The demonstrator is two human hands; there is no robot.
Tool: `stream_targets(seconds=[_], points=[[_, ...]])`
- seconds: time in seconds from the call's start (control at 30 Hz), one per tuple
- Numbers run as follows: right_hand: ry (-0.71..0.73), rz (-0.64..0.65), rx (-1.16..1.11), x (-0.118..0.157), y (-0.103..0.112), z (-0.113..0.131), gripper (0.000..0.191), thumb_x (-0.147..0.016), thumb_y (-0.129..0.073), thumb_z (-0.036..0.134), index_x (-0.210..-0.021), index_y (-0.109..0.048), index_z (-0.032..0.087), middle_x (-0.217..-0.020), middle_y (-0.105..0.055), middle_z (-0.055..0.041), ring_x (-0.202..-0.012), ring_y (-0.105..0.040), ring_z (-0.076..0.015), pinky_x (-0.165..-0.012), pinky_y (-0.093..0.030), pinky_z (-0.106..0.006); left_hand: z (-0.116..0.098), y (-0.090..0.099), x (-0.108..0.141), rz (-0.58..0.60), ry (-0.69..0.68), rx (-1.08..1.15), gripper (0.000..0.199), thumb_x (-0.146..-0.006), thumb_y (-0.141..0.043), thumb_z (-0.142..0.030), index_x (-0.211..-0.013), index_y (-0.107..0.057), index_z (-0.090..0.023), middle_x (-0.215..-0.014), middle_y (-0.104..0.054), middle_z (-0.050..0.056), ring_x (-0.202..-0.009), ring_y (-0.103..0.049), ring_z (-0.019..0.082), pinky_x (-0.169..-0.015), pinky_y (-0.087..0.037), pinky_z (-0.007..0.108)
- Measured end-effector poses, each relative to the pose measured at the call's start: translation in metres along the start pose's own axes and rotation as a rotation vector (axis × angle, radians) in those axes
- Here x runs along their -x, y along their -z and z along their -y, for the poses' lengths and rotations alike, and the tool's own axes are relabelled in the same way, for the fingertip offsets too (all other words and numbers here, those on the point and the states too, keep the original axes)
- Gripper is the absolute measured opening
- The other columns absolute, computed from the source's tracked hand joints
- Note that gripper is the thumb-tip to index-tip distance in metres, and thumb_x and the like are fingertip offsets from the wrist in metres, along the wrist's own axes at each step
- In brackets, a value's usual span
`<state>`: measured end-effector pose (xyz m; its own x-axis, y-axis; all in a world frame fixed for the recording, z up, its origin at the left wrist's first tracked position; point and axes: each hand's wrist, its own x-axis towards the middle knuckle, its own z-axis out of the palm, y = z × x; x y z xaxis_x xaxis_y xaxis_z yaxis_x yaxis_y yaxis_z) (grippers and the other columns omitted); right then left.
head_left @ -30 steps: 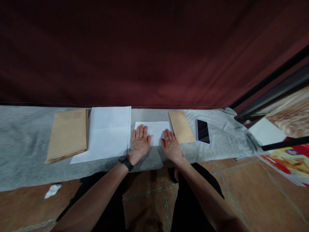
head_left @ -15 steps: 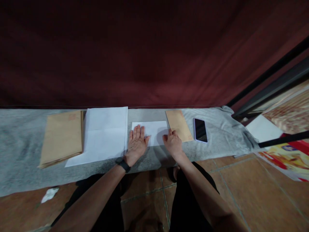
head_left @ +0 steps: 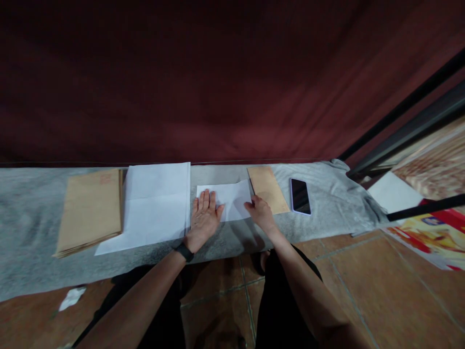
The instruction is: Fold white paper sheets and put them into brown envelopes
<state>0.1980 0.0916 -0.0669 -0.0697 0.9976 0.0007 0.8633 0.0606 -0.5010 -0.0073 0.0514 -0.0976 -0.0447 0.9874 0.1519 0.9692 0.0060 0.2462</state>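
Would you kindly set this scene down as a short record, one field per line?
Left hand: spread flat on the small white paper
Right hand: fingers and thumb at the paper's right edge, apparently pinching it
Left wrist: dark band
Left side: large white sheets, then a stack of brown envelopes
Right side: single brown envelope, then a phone, screen up
Surface: grey cloth
Floor: brown tiles, white scrap

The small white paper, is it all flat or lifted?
Partly lifted: the small white paper bends up at its right end, by the right hand, while the left hand lies on its left part.
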Motion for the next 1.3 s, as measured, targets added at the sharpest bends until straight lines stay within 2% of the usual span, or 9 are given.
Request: stream_targets(seconds=[0.2, 0.43, 0.53, 0.67, 0.83, 0.93, 1.03, 1.17, 1.3], points=[[0.054, -0.101, -0.407, -0.012, 0.009, 0.002, 0.016, -0.087, -0.054, 0.029, -0.076, -0.061, 0.02, -0.064, -0.06, 0.0024, -0.061, -0.056, -0.0151, -0.058, -0.041, -0.024, 0.001, 0.006, -0.008, 0.047, 0.039, 0.12, 0.066, -0.104, -0.028, -0.047, -0.154, -0.037, -0.005, -0.164, -0.028, 0.023, -0.155, -0.021, 0.035, -0.124, -0.021, 0.055], [0.174, -0.498, -0.555, 0.0, 0.041, 0.014, 0.032, -0.099, -0.044, 0.043, -0.104, -0.064, 0.019, -0.094, -0.071, -0.0066, -0.089, -0.065, -0.0202, -0.082, -0.052, -0.031, 0.004, 0.016, -0.02, -0.08, 0.048, 0.598, 0.07, -0.104, -0.026, -0.054, -0.159, -0.026, -0.012, -0.168, -0.022, 0.016, -0.157, -0.014, 0.026, -0.127, -0.019, 0.051], [0.348, -0.561, -0.442, 0.014, 0.047, 0.013, 0.031, -0.103, -0.042, 0.039, -0.11, -0.065, 0.021, -0.107, -0.072, -0.0095, -0.105, -0.066, -0.0224, -0.096, -0.052, -0.038, 0.003, 0.018, -0.026, -0.026, 0.205, 0.91, 0.067, -0.103, -0.027, -0.057, -0.158, -0.03, -0.019, -0.166, -0.03, 0.012, -0.152, -0.031, 0.024, -0.124, -0.029, 0.044], [0.624, -0.331, -0.258, 0.028, 0.041, 0.016, 0.032, -0.104, -0.041, 0.028, -0.119, -0.068, 0.024, -0.12, -0.072, -0.0083, -0.119, -0.064, -0.0211, -0.106, -0.05, -0.041, 0.003, 0.025, -0.033, 0.084, 0.413, 1.466, 0.071, -0.1, -0.026, -0.064, -0.148, -0.045, -0.017, -0.146, -0.058, 0.015, -0.124, -0.064, 0.026, -0.1, -0.055, 0.042], [0.759, -0.052, -0.046, 0.036, 0.028, 0.027, 0.033, -0.104, -0.042, 0.022, -0.123, -0.069, 0.024, -0.122, -0.072, -0.0062, -0.116, -0.065, -0.0188, -0.107, -0.05, -0.037, 0.016, 0.04, -0.04, 0.197, 0.612, 1.759, 0.061, -0.092, -0.045, -0.065, -0.12, -0.066, -0.014, -0.095, -0.077, 0.01, -0.08, -0.074, 0.025, -0.069, -0.06, 0.036], [0.784, 0.067, -0.015, 0.037, 0.024, 0.028, 0.031, -0.103, -0.044, 0.021, -0.119, -0.071, 0.023, -0.117, -0.074, -0.0054, -0.109, -0.067, -0.0181, -0.102, -0.052, -0.033, 0.024, 0.04, -0.042, 0.26, 0.666, 1.665, 0.047, -0.083, -0.063, -0.042, -0.118, -0.066, -0.012, -0.082, -0.075, 0.007, -0.067, -0.071, 0.022, -0.061, -0.057, 0.033], [0.76, 0.131, -0.033, 0.037, 0.024, 0.025, 0.031, -0.099, -0.049, 0.017, -0.121, -0.07, 0.022, -0.123, -0.073, -0.0048, -0.113, -0.067, -0.0178, -0.103, -0.052, -0.032, 0.026, 0.033, -0.037, 0.147, 0.618, 1.461, 0.059, -0.068, -0.065, -0.018, -0.127, -0.063, -0.013, -0.078, -0.073, 0.001, -0.059, -0.065, 0.017, -0.058, -0.053, 0.028], [0.717, 0.225, -0.035, 0.036, 0.024, 0.018, 0.046, -0.092, -0.056, 0.012, -0.136, -0.064, 0.024, -0.141, -0.065, -0.0022, -0.127, -0.062, -0.0162, -0.111, -0.048, -0.031, 0.025, 0.025, -0.03, 0.087, 0.497, 1.293, 0.069, -0.068, -0.057, -0.016, -0.137, -0.058, -0.016, -0.082, -0.073, 0.001, -0.063, -0.066, 0.019, -0.066, -0.056, 0.033], [0.743, 0.286, 0.004, 0.036, 0.022, 0.012, 0.041, -0.095, -0.054, 0.013, -0.13, -0.069, 0.031, -0.136, -0.068, 0.0028, -0.125, -0.064, -0.0141, -0.11, -0.049, -0.03, 0.028, 0.027, -0.033, 0.024, 0.416, 1.084, 0.063, -0.074, -0.055, -0.019, -0.136, -0.058, -0.011, -0.101, -0.074, 0.009, -0.087, -0.072, 0.026, -0.085, -0.058, 0.043]])
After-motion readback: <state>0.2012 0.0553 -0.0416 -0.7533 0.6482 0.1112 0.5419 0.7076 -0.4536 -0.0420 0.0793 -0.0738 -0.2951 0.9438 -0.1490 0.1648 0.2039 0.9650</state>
